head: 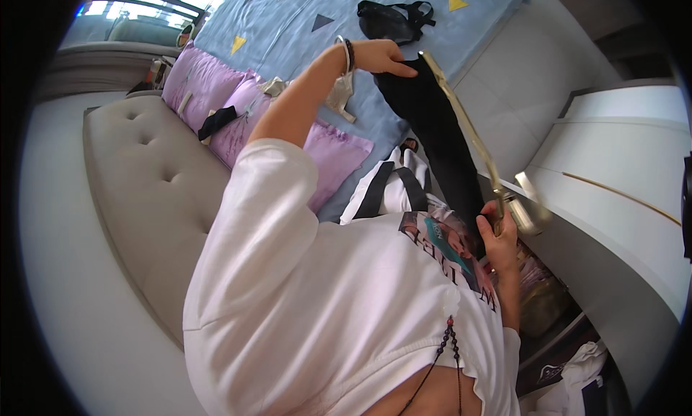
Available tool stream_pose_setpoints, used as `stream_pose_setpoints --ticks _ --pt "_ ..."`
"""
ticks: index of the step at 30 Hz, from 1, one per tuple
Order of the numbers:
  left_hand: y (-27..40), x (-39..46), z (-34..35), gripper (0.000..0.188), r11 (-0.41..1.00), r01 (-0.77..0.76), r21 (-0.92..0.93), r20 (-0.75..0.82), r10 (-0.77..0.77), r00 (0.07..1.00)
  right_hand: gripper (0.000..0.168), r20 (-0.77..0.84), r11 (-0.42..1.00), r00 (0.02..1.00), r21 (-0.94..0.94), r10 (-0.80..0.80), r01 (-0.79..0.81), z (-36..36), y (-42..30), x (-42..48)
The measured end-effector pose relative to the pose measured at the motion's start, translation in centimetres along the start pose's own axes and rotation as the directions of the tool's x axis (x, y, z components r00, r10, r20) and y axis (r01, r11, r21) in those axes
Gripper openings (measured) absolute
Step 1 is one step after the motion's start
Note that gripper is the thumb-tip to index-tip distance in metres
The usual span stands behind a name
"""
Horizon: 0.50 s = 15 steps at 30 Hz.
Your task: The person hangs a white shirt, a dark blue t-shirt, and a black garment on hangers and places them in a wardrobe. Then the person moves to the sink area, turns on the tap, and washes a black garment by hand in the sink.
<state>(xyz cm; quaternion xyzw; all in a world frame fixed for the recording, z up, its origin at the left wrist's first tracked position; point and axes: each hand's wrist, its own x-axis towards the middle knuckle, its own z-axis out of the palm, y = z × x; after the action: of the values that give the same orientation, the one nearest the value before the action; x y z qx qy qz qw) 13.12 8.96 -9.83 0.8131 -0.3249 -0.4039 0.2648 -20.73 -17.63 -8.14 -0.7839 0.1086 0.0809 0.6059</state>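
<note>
My left hand (pixel 386 58), with bracelets at its wrist, pinches the top edge of a long black cloth garment (pixel 432 118). The cloth hangs down towards my right side, and its lower end is partly hidden behind my right hand. My right hand (pixel 500 235) holds a shiny gold belt-like strap (pixel 462 116) near what looks like its buckle. The strap runs up along the edge of the black cloth, with its far end close to my left fingers. A loose part of the strap by my right hand is blurred.
A bed with a blue patterned sheet (pixel 303 37) bears a black bag (pixel 386 22), pink pillows (pixel 203 81) and a beige bra (pixel 340 97). A padded headboard (pixel 146 162) stands left. White-and-black clothing (pixel 389 186) lies before me. At right are a white cabinet (pixel 611 145) and stored clothes (pixel 584 367).
</note>
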Motion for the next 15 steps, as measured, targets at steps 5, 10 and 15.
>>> stream_pose_setpoints --ticks 5,10,15 --pt "4.9 0.7 3.0 0.03 0.909 -0.214 -0.357 -0.285 0.112 0.952 0.011 -0.101 0.993 0.987 0.002 -0.121 0.122 0.8 -0.4 0.5" --pt "3.4 2.0 2.5 0.038 0.95 -0.234 -0.207 -0.505 0.102 0.857 0.009 -0.123 0.996 0.989 0.043 0.081 -0.076 0.4 -3.0 -0.7" --pt "7.7 0.0 1.5 0.023 0.668 -0.263 -0.696 -0.442 -0.109 0.891 0.01 -0.343 0.972 0.929 0.134 -0.139 0.194 0.6 -4.2 0.9"
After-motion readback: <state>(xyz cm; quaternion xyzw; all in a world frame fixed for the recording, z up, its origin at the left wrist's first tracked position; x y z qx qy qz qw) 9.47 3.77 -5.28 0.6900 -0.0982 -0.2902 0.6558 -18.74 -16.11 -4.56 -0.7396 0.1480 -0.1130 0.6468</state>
